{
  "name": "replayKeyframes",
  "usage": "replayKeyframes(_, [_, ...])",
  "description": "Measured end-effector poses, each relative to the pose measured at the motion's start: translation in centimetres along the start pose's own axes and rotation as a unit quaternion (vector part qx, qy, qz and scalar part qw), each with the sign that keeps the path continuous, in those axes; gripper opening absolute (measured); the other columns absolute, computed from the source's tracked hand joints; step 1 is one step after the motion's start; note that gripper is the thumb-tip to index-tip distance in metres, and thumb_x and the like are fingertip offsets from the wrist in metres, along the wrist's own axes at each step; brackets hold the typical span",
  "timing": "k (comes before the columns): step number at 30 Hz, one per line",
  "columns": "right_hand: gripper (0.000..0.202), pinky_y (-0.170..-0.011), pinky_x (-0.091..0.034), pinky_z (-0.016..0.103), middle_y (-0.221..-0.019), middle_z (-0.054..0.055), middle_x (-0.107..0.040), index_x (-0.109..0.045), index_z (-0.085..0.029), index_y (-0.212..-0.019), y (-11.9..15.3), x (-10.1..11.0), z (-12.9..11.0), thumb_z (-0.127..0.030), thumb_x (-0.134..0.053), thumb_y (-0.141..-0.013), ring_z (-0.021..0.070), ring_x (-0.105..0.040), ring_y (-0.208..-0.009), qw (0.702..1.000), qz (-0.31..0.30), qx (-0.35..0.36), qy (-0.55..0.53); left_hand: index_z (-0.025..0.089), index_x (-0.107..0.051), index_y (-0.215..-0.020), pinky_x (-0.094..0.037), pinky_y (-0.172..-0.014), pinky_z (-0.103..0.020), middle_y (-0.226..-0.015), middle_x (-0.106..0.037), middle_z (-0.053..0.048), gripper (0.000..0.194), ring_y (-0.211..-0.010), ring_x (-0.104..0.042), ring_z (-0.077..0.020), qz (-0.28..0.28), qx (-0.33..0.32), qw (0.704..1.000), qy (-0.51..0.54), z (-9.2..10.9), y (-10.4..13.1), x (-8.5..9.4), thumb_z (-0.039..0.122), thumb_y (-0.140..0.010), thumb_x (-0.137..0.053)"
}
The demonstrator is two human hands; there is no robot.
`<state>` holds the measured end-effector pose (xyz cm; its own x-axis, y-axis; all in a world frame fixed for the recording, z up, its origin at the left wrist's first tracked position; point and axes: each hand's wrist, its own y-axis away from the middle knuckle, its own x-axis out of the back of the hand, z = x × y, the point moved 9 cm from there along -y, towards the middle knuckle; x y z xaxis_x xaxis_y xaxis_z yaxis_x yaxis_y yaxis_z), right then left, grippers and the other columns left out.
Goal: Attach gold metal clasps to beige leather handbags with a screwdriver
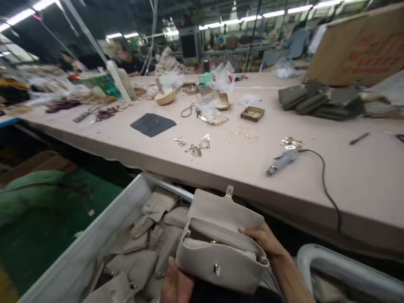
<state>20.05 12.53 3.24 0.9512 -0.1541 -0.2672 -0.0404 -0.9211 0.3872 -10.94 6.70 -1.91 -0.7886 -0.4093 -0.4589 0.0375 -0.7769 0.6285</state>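
A beige handbag [206, 259] is held up in front of me with its flap folded back and its mouth facing up. A metal clasp piece sits at the flap's edge, and a small turn lock shows on the front panel. My right hand [263, 240] grips the bag at its right rear side, thumb over the base of the flap. At the lower left corner my left hand [177, 281] is closed on the bag; part of its fingers is hidden underneath. Left of the bag, a grey-white bin [104, 233] holds several similar beige bags [132, 265].
On the long covered table [227, 164] lie a corded electric screwdriver [284, 162], small metal fittings [197, 149], a dark flat panel [153, 124] and stacked dark pieces [318, 101]. A large cardboard box [356, 50] stands at right. Another bin [350, 269] is at lower right. People are in the background.
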Motion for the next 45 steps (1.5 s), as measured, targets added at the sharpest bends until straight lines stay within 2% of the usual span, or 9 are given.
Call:
replayKeyframes(4, [0.065,-0.081,-0.057,0.04,-0.104,0.011,-0.076,-0.072,-0.016,-0.114,-0.2,-0.2,2.0,-0.037,-0.096,-0.057,0.0305,-0.071,-0.093,0.996,-0.054,-0.051,-0.055,0.035,-0.081,-0.098,-0.059,-0.09,-0.064,-0.094,-0.081,-0.01,0.059,-0.107,-0.073,-0.0428,-0.032,0.034,0.998,-0.053,2.0,-0.7,-0.4,0.084,-0.074,-0.06])
replayKeyframes(8, [0.052,-0.074,-0.053,0.032,-0.095,0.008,-0.074,-0.075,-0.016,-0.104,-0.9,-0.1,3.3,-0.039,-0.094,-0.062,0.0238,-0.067,-0.082,0.992,-0.111,-0.058,0.02,0.019,-0.077,-0.103,-0.059,-0.089,-0.045,-0.087,-0.08,-0.009,0.054,-0.092,-0.075,-0.03,0.008,-0.159,0.957,-0.245,8.9,-2.6,-2.1,0.067,-0.079,-0.072])
replayKeyframes(13, [0.036,-0.059,-0.035,0.025,-0.071,0.0,-0.058,-0.071,-0.014,-0.081,-1.5,0.2,4.0,-0.049,-0.081,-0.08,0.0127,-0.046,-0.063,0.971,-0.189,-0.004,0.146,0.02,-0.072,-0.117,-0.056,-0.092,-0.037,-0.109,-0.079,-0.01,0.042,-0.102,-0.073,-0.0253,0.002,-0.356,0.836,-0.417,14.0,-1.9,-10.6,0.052,-0.089,-0.069])
replayKeyframes(16, [0.035,-0.058,-0.028,0.025,-0.068,-0.002,-0.051,-0.071,-0.014,-0.08,-1.7,0.0,3.3,-0.049,-0.077,-0.085,0.0114,-0.037,-0.063,0.961,-0.209,0.021,0.177,0.02,-0.071,-0.121,-0.057,-0.085,-0.035,-0.115,-0.077,-0.011,0.037,-0.097,-0.072,-0.0233,-0.069,-0.334,0.819,-0.461,12.8,-3.0,-15.9,0.043,-0.093,-0.064])
replayKeyframes(21, [0.031,-0.061,-0.029,0.024,-0.073,-0.002,-0.056,-0.078,-0.015,-0.097,-1.4,-0.5,2.5,-0.044,-0.074,-0.087,0.0123,-0.04,-0.067,0.953,-0.227,0.021,0.201,0.015,-0.078,-0.094,-0.051,-0.076,-0.033,-0.087,-0.077,-0.008,0.023,-0.082,-0.068,-0.0211,-0.237,-0.194,0.811,-0.498,6.5,-6.2,-20.7,0.032,-0.082,-0.069])
replayKeyframes(24, [0.034,-0.067,-0.037,0.025,-0.079,-0.001,-0.064,-0.08,-0.016,-0.108,-1.3,-0.6,2.4,-0.041,-0.074,-0.087,0.0147,-0.048,-0.072,0.951,-0.226,0.022,0.211,0.014,-0.077,-0.081,-0.048,-0.069,-0.029,-0.072,-0.072,-0.004,0.015,-0.07,-0.064,-0.0172,-0.281,-0.161,0.831,-0.452,4.4,-6.6,-21.3,0.028,-0.075,-0.075])
replayKeyframes(33, [0.046,-0.078,-0.051,0.03,-0.097,0.003,-0.075,-0.078,-0.017,-0.122,-1.7,-0.3,2.3,-0.042,-0.076,-0.083,0.0219,-0.063,-0.084,0.961,-0.203,0.002,0.187,0.013,-0.076,-0.073,-0.031,-0.042,-0.021,-0.049,-0.057,0.002,0.033,-0.042,-0.044,-0.008,-0.213,-0.139,0.875,-0.413,3.6,-7.3,-18.7,0.044,-0.083,-0.073])
replayKeyframes(42, [0.059,-0.088,-0.055,0.038,-0.108,0.007,-0.076,-0.076,-0.017,-0.126,-0.8,0.4,3.4,-0.053,-0.08,-0.079,0.0317,-0.068,-0.101,0.967,-0.177,-0.027,0.179,0.016,-0.065,-0.053,-0.033,-0.047,-0.024,-0.047,-0.052,0.003,0.038,-0.046,-0.044,-0.0083,-0.216,-0.223,0.881,-0.356,4.8,-5.9,-19.0,0.036,-0.085,-0.068])
replayKeyframes(45, [0.06,-0.085,-0.056,0.037,-0.107,0.008,-0.076,-0.076,-0.019,-0.127,-0.8,1.2,4.7,-0.053,-0.084,-0.077,0.0332,-0.069,-0.099,0.971,-0.15,-0.063,0.174,0.015,-0.071,-0.06,-0.035,-0.047,-0.024,-0.048,-0.055,0.002,0.031,-0.045,-0.047,-0.0088,-0.195,-0.223,0.886,-0.356,4.9,-5.9,-18.7,0.034,-0.085,-0.067])
